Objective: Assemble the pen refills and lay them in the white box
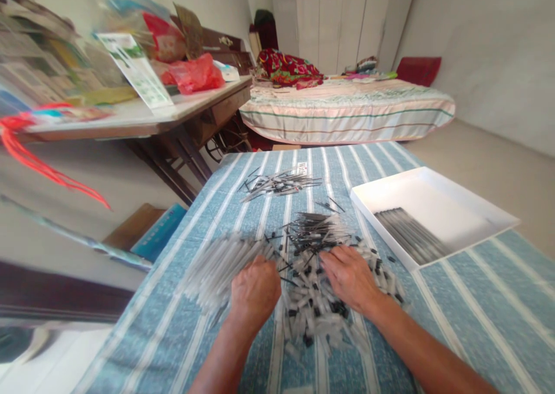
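Note:
My left hand (255, 285) is closed, knuckles up, at the right edge of a pile of translucent pen barrels (219, 265). Its fingertips are hidden, so what they hold does not show. With fingers bent together, my right hand (350, 277) rests over a heap of clear pen caps (318, 324) with black pieces among them; I cannot make out what is in its grip. Thin dark pen refills (314, 227) lie bunched just beyond both hands. Farther off sits a looser group of refills (281, 183).
On the right of the striped tablecloth (182, 348) stands a white box lid (451, 194) with a row of assembled-looking grey pens (410, 235) inside. A cluttered desk (182, 113) is at the left, a bed (347, 110) behind the table.

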The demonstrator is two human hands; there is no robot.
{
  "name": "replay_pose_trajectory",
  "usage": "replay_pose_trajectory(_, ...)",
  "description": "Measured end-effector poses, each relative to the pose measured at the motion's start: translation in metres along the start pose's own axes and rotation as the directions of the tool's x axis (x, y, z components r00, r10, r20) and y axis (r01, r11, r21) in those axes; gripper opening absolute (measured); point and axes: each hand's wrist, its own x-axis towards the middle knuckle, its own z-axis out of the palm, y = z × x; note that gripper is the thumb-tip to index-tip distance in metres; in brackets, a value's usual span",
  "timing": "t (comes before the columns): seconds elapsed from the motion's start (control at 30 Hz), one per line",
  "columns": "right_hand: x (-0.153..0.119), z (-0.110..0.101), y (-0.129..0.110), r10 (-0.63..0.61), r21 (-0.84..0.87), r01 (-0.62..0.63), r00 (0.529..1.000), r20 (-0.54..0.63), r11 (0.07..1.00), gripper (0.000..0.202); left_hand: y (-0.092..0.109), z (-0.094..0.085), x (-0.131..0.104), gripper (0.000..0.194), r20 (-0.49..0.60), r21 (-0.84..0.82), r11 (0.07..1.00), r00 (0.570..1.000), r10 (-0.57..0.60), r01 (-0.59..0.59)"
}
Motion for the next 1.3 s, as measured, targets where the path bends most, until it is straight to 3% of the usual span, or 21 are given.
replay_pose_trajectory(0.13, 0.016, 0.006, 0.000, 0.023, -0.113, -0.014, 0.997, 0.075, 0.994, 0.028, -0.003, 0.000, -0.001, 0.025, -0.120, -0.141, 0.987, 0.991, 0.058, -0.075)
replay_pose_trajectory(0.23, 0.023, 0.013, -0.001, 0.022, -0.134, -0.006, 0.992, 0.123, 0.991, 0.019, -0.004, 0.004, -0.001, 0.022, -0.191, -0.305, 0.938, 0.976, 0.109, -0.164)
replay_pose_trajectory(0.3, 0.023, 0.016, 0.000, 0.012, -0.130, 0.003, 0.994, 0.110, 0.992, 0.015, -0.005, 0.006, -0.001, 0.022, -0.226, -0.399, 0.890, 0.964, 0.139, -0.221)
replay_pose_trajectory(0.4, 0.019, 0.015, 0.006, 0.001, -0.128, -0.001, 1.000, 0.003, 0.992, 0.016, -0.005, 0.007, -0.001, 0.023, -0.262, -0.473, 0.836, 0.951, 0.166, -0.276)
replay_pose_trajectory(0.53, 0.015, 0.006, 0.012, -0.030, -0.125, 0.012, 0.989, -0.148, 0.992, 0.022, -0.001, 0.006, -0.003, 0.021, -0.258, -0.527, 0.787, 0.942, 0.212, -0.322)
replay_pose_trajectory(0.7, 0.014, -0.001, 0.014, -0.024, -0.092, 0.004, 0.976, -0.216, 0.996, 0.023, 0.003, 0.004, -0.005, 0.022, -0.229, -0.552, 0.756, 0.936, 0.268, -0.352)
replay_pose_trajectory(0.93, 0.015, -0.006, 0.018, 0.020, -0.104, -0.044, 0.975, -0.219, 0.994, 0.023, 0.007, 0.005, -0.006, 0.024, -0.187, -0.546, 0.748, 0.926, 0.328, -0.376)
replay_pose_trajectory(1.3, 0.014, -0.006, 0.008, -0.044, -0.112, 0.020, 0.976, -0.215, 0.994, 0.023, 0.010, 0.010, -0.006, 0.023, -0.168, -0.611, 0.706, 0.930, 0.326, -0.358)
